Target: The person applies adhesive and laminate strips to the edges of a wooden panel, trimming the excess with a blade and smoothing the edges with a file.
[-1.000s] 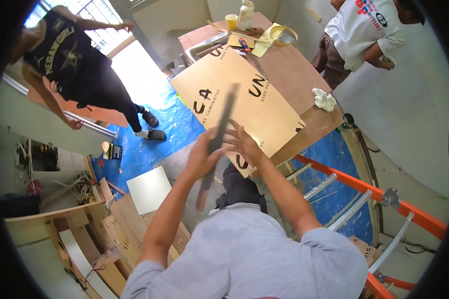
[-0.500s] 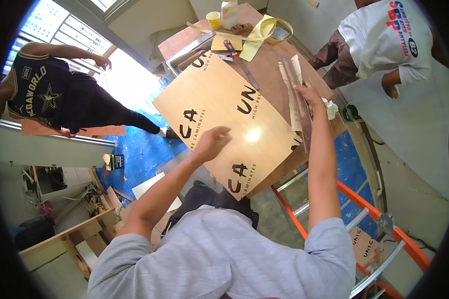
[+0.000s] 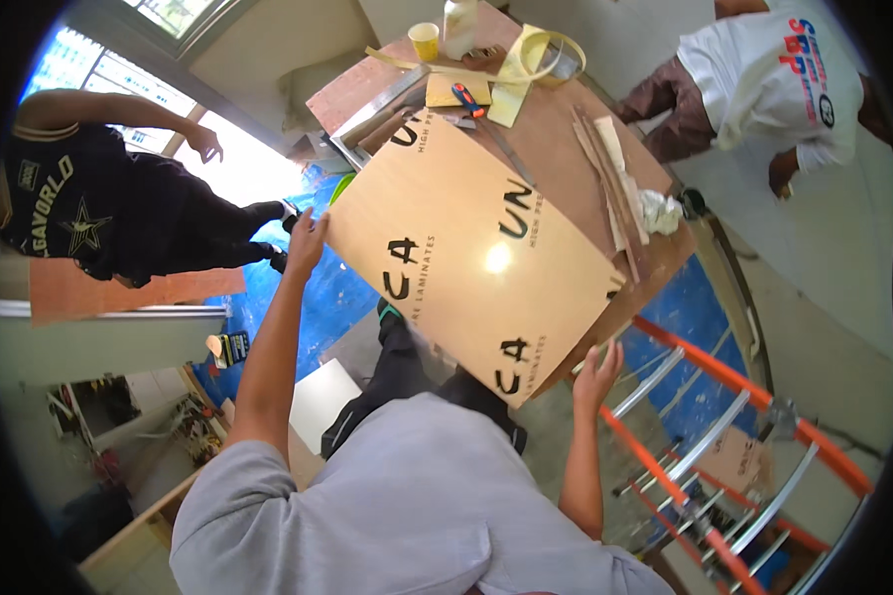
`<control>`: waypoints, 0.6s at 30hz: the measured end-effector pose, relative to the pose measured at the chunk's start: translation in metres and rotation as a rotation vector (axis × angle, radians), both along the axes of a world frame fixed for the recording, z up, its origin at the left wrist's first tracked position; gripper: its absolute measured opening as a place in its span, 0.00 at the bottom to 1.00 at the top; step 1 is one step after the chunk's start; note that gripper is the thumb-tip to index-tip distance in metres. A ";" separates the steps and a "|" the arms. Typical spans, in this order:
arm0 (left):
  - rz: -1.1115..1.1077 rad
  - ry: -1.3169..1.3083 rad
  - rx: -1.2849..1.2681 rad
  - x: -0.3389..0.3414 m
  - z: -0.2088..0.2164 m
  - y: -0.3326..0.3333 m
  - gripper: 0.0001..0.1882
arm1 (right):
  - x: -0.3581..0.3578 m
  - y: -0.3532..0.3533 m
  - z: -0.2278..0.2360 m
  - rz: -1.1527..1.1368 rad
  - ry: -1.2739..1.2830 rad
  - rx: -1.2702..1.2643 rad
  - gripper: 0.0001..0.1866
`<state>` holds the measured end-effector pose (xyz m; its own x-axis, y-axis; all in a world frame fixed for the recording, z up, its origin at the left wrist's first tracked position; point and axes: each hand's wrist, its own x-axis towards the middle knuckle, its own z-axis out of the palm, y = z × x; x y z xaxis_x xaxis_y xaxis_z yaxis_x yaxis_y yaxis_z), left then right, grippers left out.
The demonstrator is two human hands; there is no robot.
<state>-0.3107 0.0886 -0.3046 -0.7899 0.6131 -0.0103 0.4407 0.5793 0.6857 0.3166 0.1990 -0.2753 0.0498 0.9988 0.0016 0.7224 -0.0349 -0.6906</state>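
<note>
Now your left hand (image 3: 309, 241) touches the black-lettered board (image 3: 471, 253), grip unclear; your right hand (image 3: 597, 375), fingers spread, hangs nearby.

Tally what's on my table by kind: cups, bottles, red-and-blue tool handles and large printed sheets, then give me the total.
Yellow cup: 1
White bottle: 1
Red-and-blue tool handle: 1
Large printed sheet: 1
Total: 4

Room under renovation, white-flecked blue floor sheeting (image 3: 343, 309), orange ladder (image 3: 704, 365), cluttered wooden worktable (image 3: 558, 139)
</note>
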 end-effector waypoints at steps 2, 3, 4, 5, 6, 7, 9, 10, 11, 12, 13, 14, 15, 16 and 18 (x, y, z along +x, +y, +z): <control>-0.087 -0.206 -0.078 -0.012 -0.009 0.002 0.27 | 0.015 -0.085 -0.027 -0.139 0.121 -0.315 0.29; -0.104 -0.297 -0.120 -0.010 0.006 0.011 0.26 | 0.003 -0.117 -0.023 -0.199 0.171 -0.401 0.30; -0.118 -0.380 -0.161 -0.007 0.015 0.019 0.26 | -0.024 -0.133 -0.014 -0.258 0.229 -0.476 0.30; -0.193 -0.422 -0.107 -0.015 0.015 0.015 0.22 | -0.045 -0.136 -0.005 -0.306 0.296 -0.537 0.30; -0.139 -0.491 -0.111 -0.017 0.014 0.013 0.19 | -0.053 -0.134 -0.004 -0.264 0.138 -0.480 0.29; -0.172 -0.534 -0.092 -0.020 0.015 0.015 0.18 | -0.061 -0.136 -0.004 -0.221 -0.017 -0.433 0.27; -0.231 -0.558 -0.125 -0.030 0.022 0.011 0.17 | -0.069 -0.137 0.007 -0.268 0.074 -0.427 0.23; -0.265 -0.537 -0.163 -0.035 0.032 0.012 0.17 | -0.070 -0.132 0.016 -0.290 0.122 -0.411 0.21; -0.297 -0.525 -0.173 -0.029 0.056 0.011 0.17 | -0.071 -0.132 0.037 -0.331 0.170 -0.355 0.18; -0.317 -0.537 -0.072 -0.024 0.081 0.003 0.17 | -0.070 -0.133 0.067 -0.359 0.218 -0.303 0.15; -0.346 -0.517 0.045 -0.019 0.111 0.003 0.16 | -0.062 -0.134 0.089 -0.350 0.192 -0.218 0.13; -0.372 -0.501 0.161 -0.017 0.142 0.002 0.16 | -0.050 -0.132 0.110 -0.339 0.161 -0.136 0.12; -0.407 -0.451 0.183 -0.014 0.177 0.012 0.15 | -0.035 -0.126 0.130 -0.352 0.139 -0.074 0.15; -0.429 -0.401 0.209 -0.012 0.210 0.025 0.15 | -0.037 -0.113 0.167 -0.430 0.118 -0.066 0.19; -0.571 -0.254 0.223 -0.007 0.264 0.064 0.17 | -0.035 -0.076 0.218 -0.531 0.097 0.013 0.28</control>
